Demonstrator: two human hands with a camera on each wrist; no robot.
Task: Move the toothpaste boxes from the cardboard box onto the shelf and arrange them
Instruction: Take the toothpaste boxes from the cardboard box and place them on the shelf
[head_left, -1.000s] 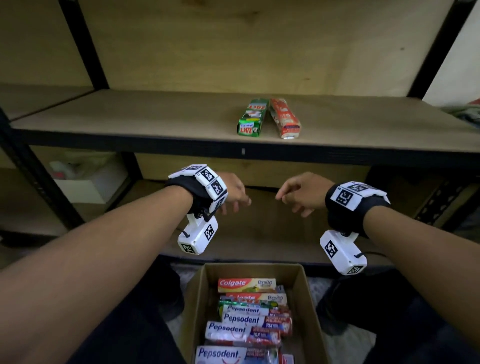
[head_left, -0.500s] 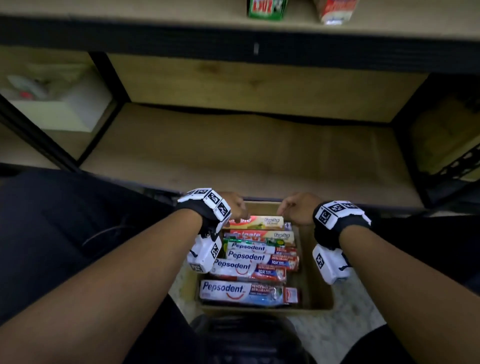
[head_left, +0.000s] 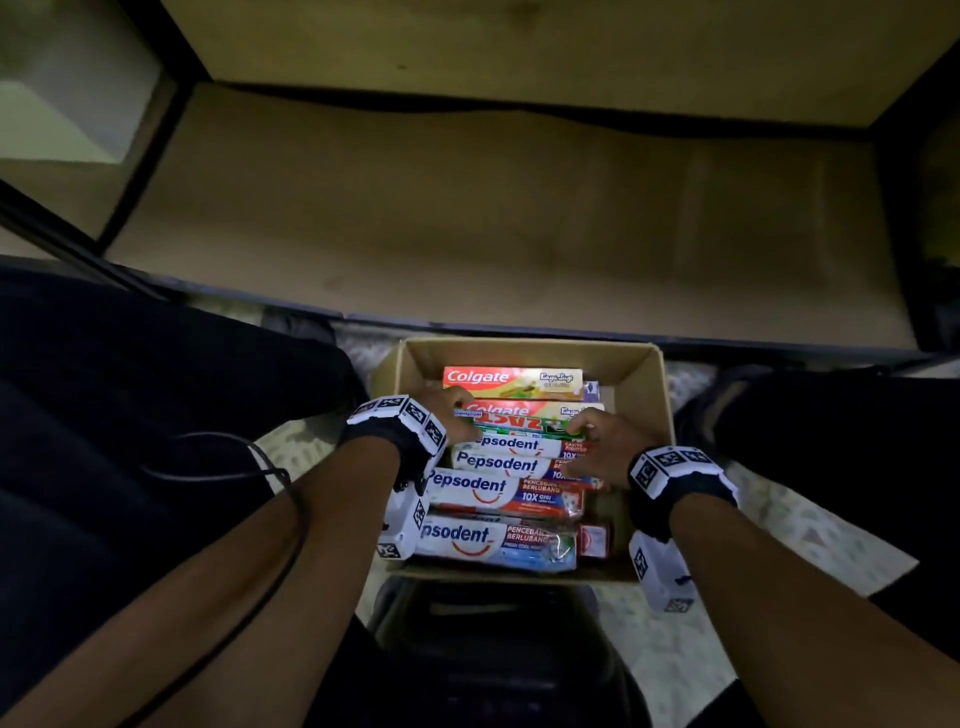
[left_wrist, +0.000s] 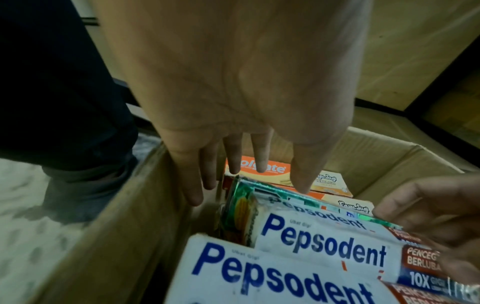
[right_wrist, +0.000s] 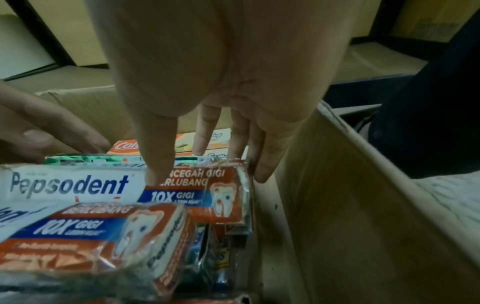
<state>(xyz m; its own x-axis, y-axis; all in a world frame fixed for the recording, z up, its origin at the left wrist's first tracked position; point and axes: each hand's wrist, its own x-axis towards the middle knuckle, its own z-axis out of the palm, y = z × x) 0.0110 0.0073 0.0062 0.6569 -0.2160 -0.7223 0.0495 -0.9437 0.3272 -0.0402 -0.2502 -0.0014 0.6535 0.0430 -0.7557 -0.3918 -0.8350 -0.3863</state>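
An open cardboard box (head_left: 649, 374) on the floor holds several toothpaste boxes lying flat: two Colgate (head_left: 511, 376) at the far end, a green Zact box (head_left: 519, 423), and several Pepsodent boxes (head_left: 498, 488) nearer me. My left hand (head_left: 447, 415) reaches in at the left end of the green box (left_wrist: 285, 197), fingers straight, thumb touching its top edge. My right hand (head_left: 597, 441) is at the right end, fingers straight down beside the box ends, thumb resting on a Pepsodent box (right_wrist: 182, 185). The shelf with the placed boxes is out of view.
The bare lower shelf board (head_left: 467, 208) lies just beyond the cardboard box. Dark trouser legs (head_left: 130, 389) flank the box on both sides. A black cable (head_left: 234, 467) loops from my left wrist. Patterned floor (head_left: 753, 519) shows to the right.
The head view dropped from the upper shelf to the cardboard box. Both hands went down from in front of the shelf into the box, to the two ends of the green box.
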